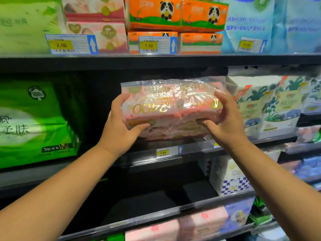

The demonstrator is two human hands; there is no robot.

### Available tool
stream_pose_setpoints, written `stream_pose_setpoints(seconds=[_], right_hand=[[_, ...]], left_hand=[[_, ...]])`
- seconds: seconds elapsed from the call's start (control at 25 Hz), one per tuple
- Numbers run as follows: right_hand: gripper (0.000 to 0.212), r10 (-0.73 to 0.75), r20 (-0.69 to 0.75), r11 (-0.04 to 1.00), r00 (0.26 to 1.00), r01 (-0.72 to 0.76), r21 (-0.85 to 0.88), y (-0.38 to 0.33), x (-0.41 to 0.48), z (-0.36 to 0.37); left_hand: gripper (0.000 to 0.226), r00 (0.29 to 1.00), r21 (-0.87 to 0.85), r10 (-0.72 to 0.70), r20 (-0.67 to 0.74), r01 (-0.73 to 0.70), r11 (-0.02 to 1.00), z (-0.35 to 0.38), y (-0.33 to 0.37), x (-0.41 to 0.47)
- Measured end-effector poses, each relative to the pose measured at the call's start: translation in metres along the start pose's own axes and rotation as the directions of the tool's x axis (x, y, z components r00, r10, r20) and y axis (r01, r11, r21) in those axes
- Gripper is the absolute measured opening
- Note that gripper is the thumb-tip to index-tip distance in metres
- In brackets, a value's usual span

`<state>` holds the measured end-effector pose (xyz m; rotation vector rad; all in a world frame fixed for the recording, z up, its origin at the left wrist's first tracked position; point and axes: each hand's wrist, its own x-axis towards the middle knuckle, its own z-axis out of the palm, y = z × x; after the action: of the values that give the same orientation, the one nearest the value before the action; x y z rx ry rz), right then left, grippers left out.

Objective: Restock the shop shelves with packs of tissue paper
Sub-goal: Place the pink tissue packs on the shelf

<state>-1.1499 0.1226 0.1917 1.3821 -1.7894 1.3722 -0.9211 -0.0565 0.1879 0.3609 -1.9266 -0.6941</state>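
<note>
A pink tissue pack (pixel 172 105) in shiny clear wrap, printed with an upside-down gold "2400", is held at the mouth of a dark gap on the middle shelf (pixel 147 153). My left hand (pixel 119 126) grips its left end, thumb underneath. On the right end, my right hand (pixel 225 119) holds it with fingers over the front. The pack's bottom edge sits just above the shelf's front lip, by the yellow 9.90 price tag (pixel 163 152).
A large green tissue pack (pixel 33 122) stands left of the gap, white packs with palm prints (pixel 271 105) to the right. The upper shelf holds pink packs (pixel 97 33), orange panda packs (pixel 175 14) and blue packs (pixel 251 23). Lower shelves carry a blue-checked pack (pixel 229 178) and pink packs (pixel 203 221).
</note>
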Motion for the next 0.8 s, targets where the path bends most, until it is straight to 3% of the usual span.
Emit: stream_pose_setpoints(seconds=[0.24,0.48,0.56,0.64,0.8], right_hand=[[0.077,0.117,0.066,0.993,0.991,-0.114,-0.040,0.043,0.006,0.017],[0.071,0.112,-0.036,0.973,0.993,-0.117,-0.200,0.055,0.022,0.048],[0.081,0.108,0.004,0.931,0.994,-0.100,-0.350,0.056,0.024,0.063],[0.102,0.103,0.140,0.859,0.985,-0.017,-0.512,0.056,0.022,0.078],[0.117,0.112,0.210,0.829,0.971,0.025,-0.558,0.066,0.021,0.098]], left_hand=[[0.086,1.000,0.098,-0.013,0.015,0.012,0.995,0.047,-0.021,0.014],[0.076,0.986,0.030,-0.154,-0.060,0.156,0.987,0.071,-0.035,0.042],[0.073,0.974,0.107,-0.219,-0.061,0.224,0.969,0.077,-0.038,0.055],[0.066,0.954,0.204,-0.289,-0.083,0.300,0.932,0.079,-0.041,0.068],[0.078,0.923,0.296,-0.386,-0.001,0.369,0.881,0.080,-0.055,0.078]])
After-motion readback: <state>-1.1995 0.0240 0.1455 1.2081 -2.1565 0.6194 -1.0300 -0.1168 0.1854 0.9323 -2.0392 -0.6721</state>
